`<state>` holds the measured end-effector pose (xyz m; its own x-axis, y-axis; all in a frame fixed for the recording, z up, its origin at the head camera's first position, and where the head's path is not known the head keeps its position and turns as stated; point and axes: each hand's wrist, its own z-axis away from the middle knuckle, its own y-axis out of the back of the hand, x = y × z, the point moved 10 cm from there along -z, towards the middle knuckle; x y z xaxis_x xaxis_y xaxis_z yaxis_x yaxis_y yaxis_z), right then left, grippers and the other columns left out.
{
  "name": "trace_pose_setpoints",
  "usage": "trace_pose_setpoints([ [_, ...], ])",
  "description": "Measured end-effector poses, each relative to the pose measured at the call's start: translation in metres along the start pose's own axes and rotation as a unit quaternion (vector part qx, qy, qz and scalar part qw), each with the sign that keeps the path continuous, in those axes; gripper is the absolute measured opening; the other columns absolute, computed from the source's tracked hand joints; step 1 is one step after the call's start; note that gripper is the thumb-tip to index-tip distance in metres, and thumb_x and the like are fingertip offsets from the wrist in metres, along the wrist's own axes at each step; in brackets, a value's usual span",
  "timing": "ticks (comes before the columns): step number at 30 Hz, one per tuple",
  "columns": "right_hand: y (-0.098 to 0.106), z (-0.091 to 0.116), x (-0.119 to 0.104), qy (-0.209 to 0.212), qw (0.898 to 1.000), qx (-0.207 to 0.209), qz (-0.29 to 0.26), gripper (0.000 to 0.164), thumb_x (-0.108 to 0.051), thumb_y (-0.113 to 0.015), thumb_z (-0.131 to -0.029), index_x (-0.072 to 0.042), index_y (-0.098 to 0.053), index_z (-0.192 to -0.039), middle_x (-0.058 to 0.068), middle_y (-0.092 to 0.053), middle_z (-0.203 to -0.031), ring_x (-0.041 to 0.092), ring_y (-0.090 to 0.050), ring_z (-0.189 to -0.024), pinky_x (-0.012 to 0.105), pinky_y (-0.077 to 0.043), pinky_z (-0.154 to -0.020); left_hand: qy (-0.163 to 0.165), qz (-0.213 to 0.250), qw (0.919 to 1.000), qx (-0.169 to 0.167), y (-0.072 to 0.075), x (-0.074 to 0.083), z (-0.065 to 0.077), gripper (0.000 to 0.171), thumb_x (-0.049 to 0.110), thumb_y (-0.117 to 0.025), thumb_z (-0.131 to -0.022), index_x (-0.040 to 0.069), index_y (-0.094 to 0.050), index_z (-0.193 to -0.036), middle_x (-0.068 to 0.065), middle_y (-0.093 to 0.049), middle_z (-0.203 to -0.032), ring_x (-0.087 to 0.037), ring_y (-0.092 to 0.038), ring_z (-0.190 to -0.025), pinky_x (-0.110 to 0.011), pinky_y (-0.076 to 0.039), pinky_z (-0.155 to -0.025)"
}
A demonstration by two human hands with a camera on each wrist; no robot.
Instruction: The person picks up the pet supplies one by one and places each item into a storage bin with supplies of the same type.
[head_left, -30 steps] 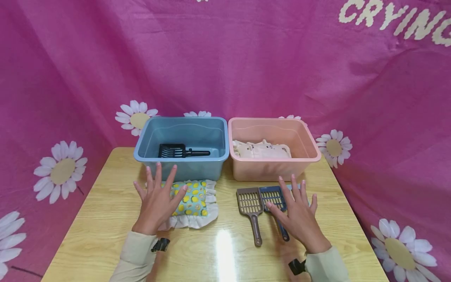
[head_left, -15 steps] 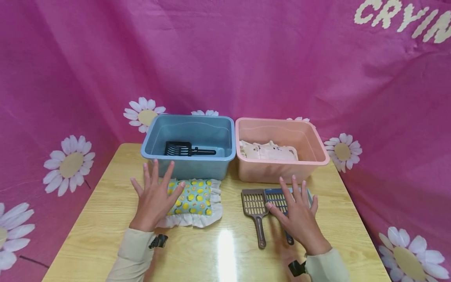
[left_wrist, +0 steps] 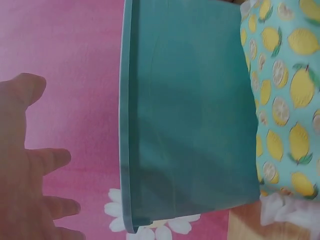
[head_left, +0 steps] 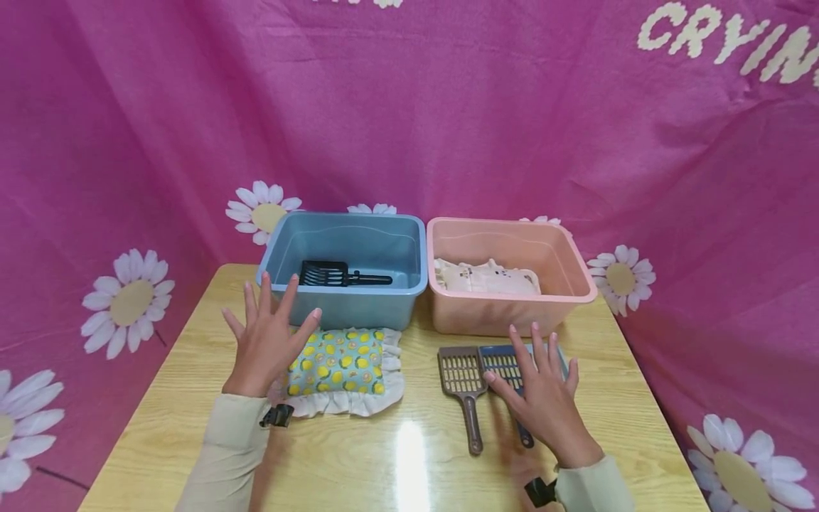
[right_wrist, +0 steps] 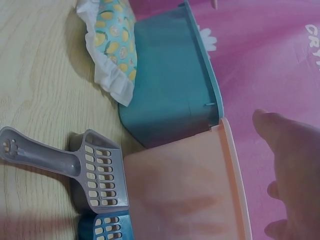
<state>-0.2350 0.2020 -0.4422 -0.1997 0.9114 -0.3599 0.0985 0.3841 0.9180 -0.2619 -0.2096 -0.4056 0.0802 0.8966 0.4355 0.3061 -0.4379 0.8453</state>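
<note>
We see the left hand [head_left: 265, 348] with its fingers spread wide and holding nothing. In the left wrist view it hovers apart from the blue bin [head_left: 355, 309]. At three o'clock from this hand, on the table [head_left: 345, 462], lies the lemon-print cushion [head_left: 345, 363] with its white ruffle, just in front of the bin. We find the right hand [head_left: 544, 395] likewise wide, fingers straight and holding nothing. It hangs above the blue scoop [head_left: 498, 350], whose slotted head shows at ten o'clock from it. At nine o'clock lies the brown scoop [head_left: 468, 395], just beside the blue one, its handle pointing roughly to six. Past the fingers, at one o'clock, we make out a light-blue edge [head_left: 564, 363], perhaps another scoop, though the hand hides too much for us to be sure.

The pink bin [head_left: 505, 316] stands at eleven o'clock from the right hand and at three from the blue bin. Inside the blue bin we see a black scoop [head_left: 345, 278], handle towards three; inside the pink one, a white cushion [head_left: 489, 279] sits towards nine. Behind everything, at twelve, hangs a magenta curtain [head_left: 409, 121] printed with daisies [head_left: 131, 304].
</note>
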Motion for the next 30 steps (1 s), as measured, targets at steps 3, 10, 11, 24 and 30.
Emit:
trace_pose_setpoints([
  [3,0.001,0.000,0.001,-0.003,1.000,0.002,0.000,0.087,-0.065,-0.052,-0.088,-0.023,-0.016,-0.156,0.016,-0.001,-0.161,0.045,0.007,-0.144,0.076,0.006,-0.101,-0.001,0.002,1.0000,0.000,0.002,-0.001,-0.007,0.078,0.061,-0.046,-0.092,0.021,-0.023,-0.155,-0.022,-0.004,-0.159,-0.042,0.016,-0.143,-0.074,0.019,-0.098],
  [10,0.000,0.000,0.004,-0.011,1.000,-0.002,-0.011,0.088,-0.065,-0.052,-0.088,-0.023,-0.016,-0.156,0.015,0.002,-0.161,0.044,0.010,-0.144,0.076,0.007,-0.102,0.006,-0.002,0.9999,-0.010,0.001,-0.006,-0.019,0.079,0.062,-0.046,-0.091,0.023,-0.020,-0.155,-0.023,-0.006,-0.159,-0.044,0.012,-0.143,-0.075,0.017,-0.099],
  [11,0.000,0.000,0.004,-0.011,1.000,-0.001,-0.011,0.088,-0.066,-0.052,-0.088,-0.023,-0.016,-0.156,0.015,0.002,-0.161,0.044,0.009,-0.144,0.076,0.007,-0.102,0.008,-0.004,0.9999,-0.012,0.001,-0.006,-0.021,0.080,0.062,-0.046,-0.091,0.023,-0.020,-0.155,-0.023,-0.006,-0.159,-0.044,0.012,-0.144,-0.075,0.017,-0.099],
  [24,-0.007,0.011,0.007,-0.014,0.999,0.019,-0.038,0.088,-0.063,-0.056,-0.088,-0.020,-0.019,-0.155,0.020,-0.007,-0.160,0.044,0.000,-0.145,0.075,0.003,-0.104,-0.015,-0.034,0.9988,-0.032,0.009,-0.008,-0.037,0.085,0.066,-0.048,-0.088,0.026,-0.016,-0.156,-0.018,0.003,-0.160,-0.040,0.016,-0.144,-0.074,0.017,-0.100],
  [30,-0.006,0.012,0.011,-0.029,0.999,0.017,-0.033,0.088,-0.062,-0.055,-0.088,-0.019,-0.019,-0.155,0.021,-0.007,-0.159,0.044,0.001,-0.145,0.073,0.003,-0.106,-0.019,-0.025,0.9988,-0.038,0.008,-0.012,-0.047,0.087,0.067,-0.050,-0.087,0.026,-0.017,-0.156,-0.016,0.001,-0.161,-0.042,0.011,-0.145,-0.077,0.012,-0.100],
])
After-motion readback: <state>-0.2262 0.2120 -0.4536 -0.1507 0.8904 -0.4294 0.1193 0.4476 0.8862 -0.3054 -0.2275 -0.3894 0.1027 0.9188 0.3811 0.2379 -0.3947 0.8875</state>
